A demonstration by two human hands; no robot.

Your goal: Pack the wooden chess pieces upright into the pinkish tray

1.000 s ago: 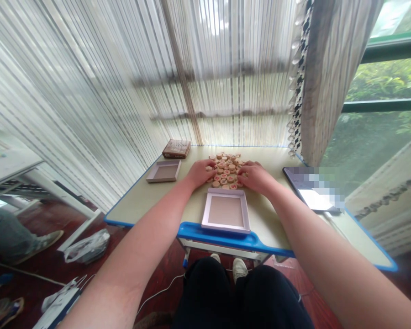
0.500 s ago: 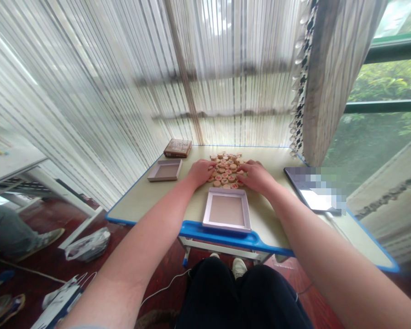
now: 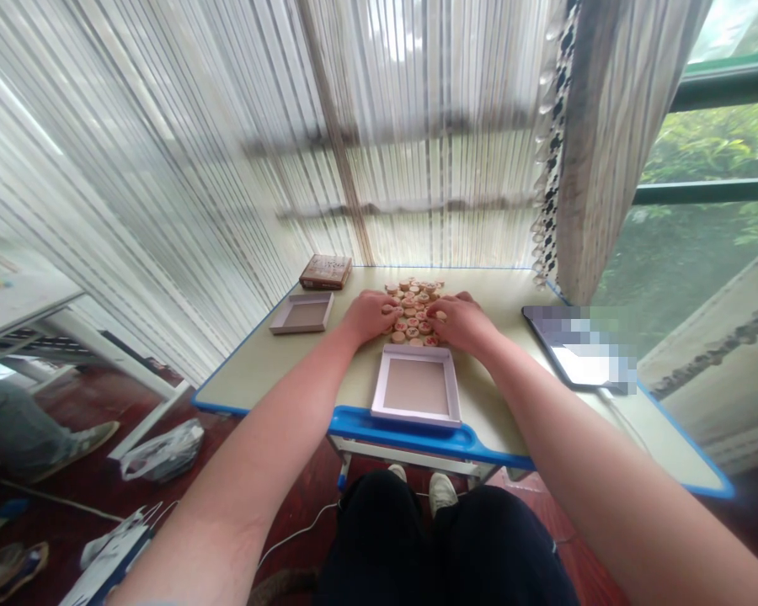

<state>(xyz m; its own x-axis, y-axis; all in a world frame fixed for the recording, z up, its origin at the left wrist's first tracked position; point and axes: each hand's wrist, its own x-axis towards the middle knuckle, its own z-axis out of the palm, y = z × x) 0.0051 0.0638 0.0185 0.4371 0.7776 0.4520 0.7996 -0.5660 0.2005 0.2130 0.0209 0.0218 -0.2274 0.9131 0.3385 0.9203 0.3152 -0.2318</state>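
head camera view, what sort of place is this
Indoors by a window, probably a classroom or study room. The signs are a blue-edged desk, a second table off to the left, and striped curtains beside a window with greenery outside.

Discs (image 3: 413, 324) are lying on the table (image 3: 246, 362) between the left hand (image 3: 372, 316) and right hand (image 3: 462, 320) — the near tray (image 3: 415, 387) sitting before them, the side tray (image 3: 303, 316) and, behind it, the box (image 3: 326, 271) sitting left, the device (image 3: 547, 330) right.

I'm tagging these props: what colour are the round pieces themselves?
The round pieces are light tan, some marked red; head view.
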